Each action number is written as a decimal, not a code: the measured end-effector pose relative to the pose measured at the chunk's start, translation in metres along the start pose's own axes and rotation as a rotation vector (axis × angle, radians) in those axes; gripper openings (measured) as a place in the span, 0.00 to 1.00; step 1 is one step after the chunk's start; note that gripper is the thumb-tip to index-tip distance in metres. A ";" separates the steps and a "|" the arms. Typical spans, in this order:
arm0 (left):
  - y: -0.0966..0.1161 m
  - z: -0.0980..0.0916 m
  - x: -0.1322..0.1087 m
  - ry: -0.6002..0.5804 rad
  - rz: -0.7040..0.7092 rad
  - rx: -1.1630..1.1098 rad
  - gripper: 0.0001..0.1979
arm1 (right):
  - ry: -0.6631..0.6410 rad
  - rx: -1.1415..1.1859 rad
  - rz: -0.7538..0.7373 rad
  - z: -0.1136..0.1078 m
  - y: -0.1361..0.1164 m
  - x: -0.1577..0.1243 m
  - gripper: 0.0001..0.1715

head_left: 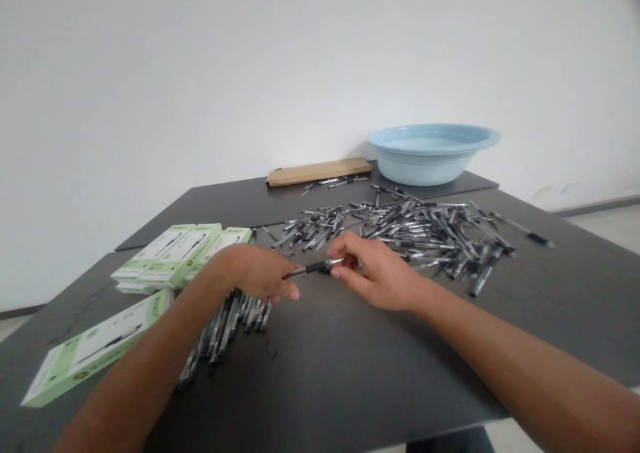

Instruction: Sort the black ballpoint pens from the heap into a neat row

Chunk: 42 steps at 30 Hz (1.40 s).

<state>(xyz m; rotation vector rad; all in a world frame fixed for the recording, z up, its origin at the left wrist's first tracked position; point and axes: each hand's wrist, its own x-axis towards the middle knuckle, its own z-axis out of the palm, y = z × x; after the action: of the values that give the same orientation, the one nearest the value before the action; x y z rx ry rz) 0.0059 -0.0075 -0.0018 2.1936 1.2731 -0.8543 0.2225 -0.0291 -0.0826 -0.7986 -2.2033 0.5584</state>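
Note:
Between my hands is a clear pen with a black grip (315,267), its metal tip pointing right. My left hand (263,273) is closed on the pen's barrel end. The fingers of my right hand (373,273) are curled together at the tip end, with thumb and forefinger close around the point. Under and beside my left hand lies a row of pens (225,326), partly hidden by the wrist. Beyond my right hand spreads a large loose heap of similar pens (415,226).
Green and white pen boxes (170,256) are stacked at the left, and a single box (100,346) lies nearer. Toward the wall stand a light blue basin (430,166) and a flat brown cardboard piece (320,171). All rest on a dark table (320,386).

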 end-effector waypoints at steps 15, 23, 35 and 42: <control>-0.002 -0.001 0.000 -0.015 0.010 -0.042 0.10 | -0.016 -0.044 0.011 0.004 -0.001 -0.001 0.09; 0.003 0.001 0.002 -0.040 -0.011 -0.006 0.11 | -0.035 -0.076 0.018 0.001 -0.001 0.001 0.13; -0.005 0.005 0.000 0.023 0.013 0.000 0.11 | -0.018 -0.099 -0.021 0.003 0.000 0.001 0.09; 0.003 0.003 -0.003 0.022 -0.016 0.057 0.10 | 0.008 -0.127 -0.115 0.002 -0.001 0.001 0.10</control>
<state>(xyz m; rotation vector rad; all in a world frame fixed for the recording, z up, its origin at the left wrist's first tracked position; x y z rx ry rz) 0.0063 -0.0124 -0.0014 2.2461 1.2932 -0.8856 0.2201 -0.0290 -0.0825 -0.7314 -2.2780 0.3612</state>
